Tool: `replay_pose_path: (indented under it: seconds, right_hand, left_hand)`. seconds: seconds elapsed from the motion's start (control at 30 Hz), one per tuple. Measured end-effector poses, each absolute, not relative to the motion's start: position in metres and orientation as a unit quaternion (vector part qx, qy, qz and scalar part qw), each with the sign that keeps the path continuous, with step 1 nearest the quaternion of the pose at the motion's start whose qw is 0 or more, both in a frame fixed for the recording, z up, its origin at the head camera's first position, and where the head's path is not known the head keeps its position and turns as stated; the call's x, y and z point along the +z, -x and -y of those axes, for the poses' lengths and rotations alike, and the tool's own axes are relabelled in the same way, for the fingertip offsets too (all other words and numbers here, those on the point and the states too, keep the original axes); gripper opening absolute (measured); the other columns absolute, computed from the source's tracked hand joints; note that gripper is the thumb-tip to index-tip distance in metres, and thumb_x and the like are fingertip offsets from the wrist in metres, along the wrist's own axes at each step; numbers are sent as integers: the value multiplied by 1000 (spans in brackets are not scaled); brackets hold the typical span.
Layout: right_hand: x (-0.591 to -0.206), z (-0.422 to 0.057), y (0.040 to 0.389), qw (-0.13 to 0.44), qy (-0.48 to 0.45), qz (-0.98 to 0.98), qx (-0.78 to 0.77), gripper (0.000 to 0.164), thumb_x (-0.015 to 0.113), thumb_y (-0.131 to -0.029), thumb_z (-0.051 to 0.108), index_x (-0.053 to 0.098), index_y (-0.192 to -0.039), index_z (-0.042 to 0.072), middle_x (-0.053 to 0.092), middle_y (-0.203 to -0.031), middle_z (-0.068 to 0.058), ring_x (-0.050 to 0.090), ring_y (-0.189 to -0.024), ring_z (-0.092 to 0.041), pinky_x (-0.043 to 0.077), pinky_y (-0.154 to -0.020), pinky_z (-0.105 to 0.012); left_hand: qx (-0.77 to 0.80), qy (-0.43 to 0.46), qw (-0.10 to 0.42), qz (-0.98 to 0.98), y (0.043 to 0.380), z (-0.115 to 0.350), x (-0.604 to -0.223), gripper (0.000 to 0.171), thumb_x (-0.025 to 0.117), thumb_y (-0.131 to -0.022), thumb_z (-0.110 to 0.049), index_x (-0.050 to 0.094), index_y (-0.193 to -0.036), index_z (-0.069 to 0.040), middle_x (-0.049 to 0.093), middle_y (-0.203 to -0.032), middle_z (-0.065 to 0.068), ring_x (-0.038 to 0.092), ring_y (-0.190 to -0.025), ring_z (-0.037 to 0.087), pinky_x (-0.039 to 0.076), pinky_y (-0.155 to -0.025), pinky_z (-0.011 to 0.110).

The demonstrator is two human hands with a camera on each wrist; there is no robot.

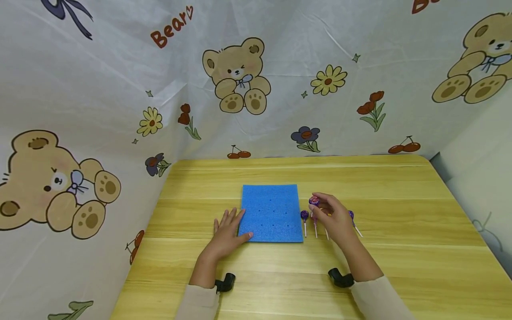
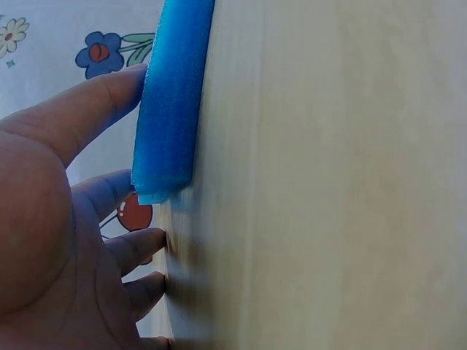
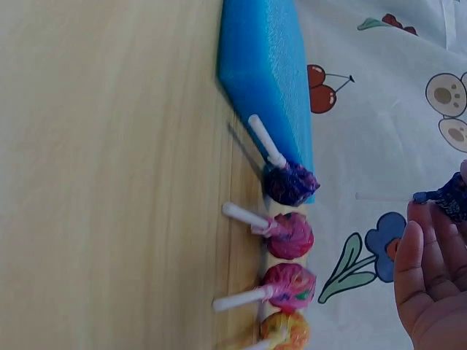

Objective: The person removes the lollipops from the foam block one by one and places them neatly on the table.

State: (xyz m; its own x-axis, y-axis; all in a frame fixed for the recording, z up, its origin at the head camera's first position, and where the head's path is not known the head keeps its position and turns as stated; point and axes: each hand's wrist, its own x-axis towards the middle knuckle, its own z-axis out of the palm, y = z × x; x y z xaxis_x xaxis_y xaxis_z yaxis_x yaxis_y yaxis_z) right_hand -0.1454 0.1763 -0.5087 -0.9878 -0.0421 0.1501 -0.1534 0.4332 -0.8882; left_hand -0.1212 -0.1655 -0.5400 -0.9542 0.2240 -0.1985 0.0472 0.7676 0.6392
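A blue foam block (image 1: 270, 213) with several small holes in its top lies flat on the table. My left hand (image 1: 227, 235) rests at its left side, fingers spread, with the thumb at the front left corner. In the left wrist view the thumb and index finger touch the foam's edge. My right hand (image 1: 332, 218) pinches a dark-wrapped lollipop (image 3: 449, 198) by its head, raised above the table. Its white stick (image 3: 379, 197) points away from the fingers. Below that hand lie a purple lollipop (image 3: 290, 182), two pink lollipops (image 3: 292, 235) and an orange lollipop (image 3: 284, 332) in a row.
Another purple lollipop (image 1: 351, 215) lies right of my right hand. The wooden table (image 1: 276, 280) reaches back to a hanging cloth (image 1: 280, 133) printed with bears and flowers. A black wrist mount (image 1: 341, 278) sits by each sleeve.
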Motion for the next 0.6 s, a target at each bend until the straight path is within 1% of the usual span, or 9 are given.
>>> replay_pose_path:
  seconds: [0.17, 0.4, 0.6]
  right_hand:
    - [-510, -186, 140, 70, -60, 846, 525, 41, 67, -99, 22, 60, -138, 11, 69, -120, -11, 61, -100, 3, 51, -83, -8]
    - [-516, -204, 137, 70, -40, 849, 521, 40, 65, -100, 22, 59, -138, 11, 68, -117, -12, 59, -96, 7, 51, -79, -7]
    - [-517, -225, 133, 65, -11, 855, 514, 40, 64, -101, 26, 61, -137, 11, 62, -121, -11, 59, -91, 10, 55, -73, -11]
  left_hand:
    - [332, -74, 134, -931, 122, 166, -541, 83, 65, -96, -50, 23, -163, -25, 11, -171, 12, -3, -159, 38, -12, -120, 69]
    - [330, -72, 136, -931, 121, 167, -541, 83, 64, -96, -52, 22, -163, -27, 11, -172, 11, -3, -159, 37, -12, -121, 68]
    - [329, -73, 137, -932, 120, 167, -541, 84, 64, -95, -52, 22, -163, -27, 11, -172, 11, -3, -159, 36, -12, -121, 68]
